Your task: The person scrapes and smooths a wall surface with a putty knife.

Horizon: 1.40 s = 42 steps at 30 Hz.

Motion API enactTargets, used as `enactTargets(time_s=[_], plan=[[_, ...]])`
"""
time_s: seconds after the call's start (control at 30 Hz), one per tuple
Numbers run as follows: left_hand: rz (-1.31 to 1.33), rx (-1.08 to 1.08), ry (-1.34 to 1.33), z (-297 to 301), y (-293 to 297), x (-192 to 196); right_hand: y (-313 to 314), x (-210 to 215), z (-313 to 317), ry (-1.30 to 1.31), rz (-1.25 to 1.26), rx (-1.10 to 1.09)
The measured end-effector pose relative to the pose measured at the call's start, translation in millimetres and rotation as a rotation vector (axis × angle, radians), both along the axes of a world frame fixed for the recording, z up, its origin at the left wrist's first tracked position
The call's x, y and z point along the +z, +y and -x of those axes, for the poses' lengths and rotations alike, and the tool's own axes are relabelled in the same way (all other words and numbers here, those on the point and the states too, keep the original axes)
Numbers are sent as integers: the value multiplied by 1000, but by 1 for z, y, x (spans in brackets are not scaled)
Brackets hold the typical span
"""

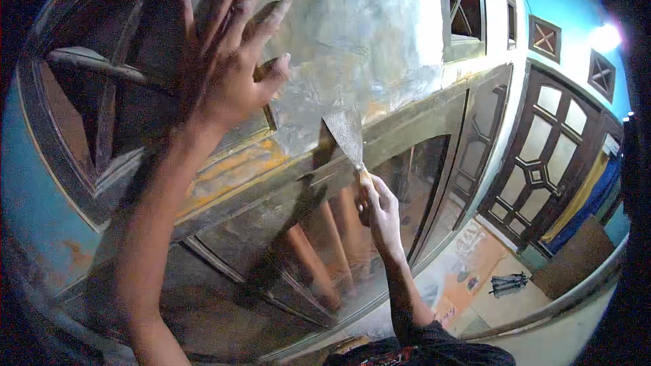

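My right hand [378, 210] is closed round the wooden handle of a putty knife [346, 132]. Its wide metal blade points up and lies over the lower edge of a patchy grey wall section [332, 41], above a wooden frame rail [400, 125]; whether it touches cannot be made out. To the upper left, my left hand [234, 61] is raised with its fingers spread, in front of the wall beside a vent opening. It holds nothing that I can see. A small tan piece behind its fingertips is mostly hidden.
A dark vent opening with crossed slats [112, 71] is at the left, with a smaller vent [464, 0] at upper right. Below the rail is a glazed wooden panel [325, 244]. A panelled door [542, 156], a bright lamp [605, 38] and a dark cloth [508, 285] are at the right.
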<state>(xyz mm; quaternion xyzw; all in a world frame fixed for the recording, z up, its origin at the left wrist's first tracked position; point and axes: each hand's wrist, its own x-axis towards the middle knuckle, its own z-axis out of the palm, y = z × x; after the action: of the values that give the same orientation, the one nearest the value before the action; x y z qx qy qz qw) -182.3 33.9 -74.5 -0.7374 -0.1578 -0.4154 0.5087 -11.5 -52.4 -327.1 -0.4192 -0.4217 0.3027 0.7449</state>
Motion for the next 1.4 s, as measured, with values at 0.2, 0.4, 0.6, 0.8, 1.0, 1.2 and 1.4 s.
enactTargets(time_s=[0.2,0.4,0.6,0.8,1.0,1.2,1.4], plan=[[-186,-491,50,-24,45,19,-10,32,11,-130,-48,-86],[-443,-796,-21,-27,68,16,1,4,28,-193,-36,-123],[-519,-564,-102,-29,71,11,-7,-3,45,-126,-10,-101],[-637,-553,-130,-32,61,12,-9,-10,59,-70,-4,-16],[146,-236,73,4,1,-4,-13,-4,57,-36,8,107],[431,-626,50,-2,12,-3,-13,-14,64,-70,16,45],[-231,-908,41,-21,47,6,-14,25,44,-125,-70,6]])
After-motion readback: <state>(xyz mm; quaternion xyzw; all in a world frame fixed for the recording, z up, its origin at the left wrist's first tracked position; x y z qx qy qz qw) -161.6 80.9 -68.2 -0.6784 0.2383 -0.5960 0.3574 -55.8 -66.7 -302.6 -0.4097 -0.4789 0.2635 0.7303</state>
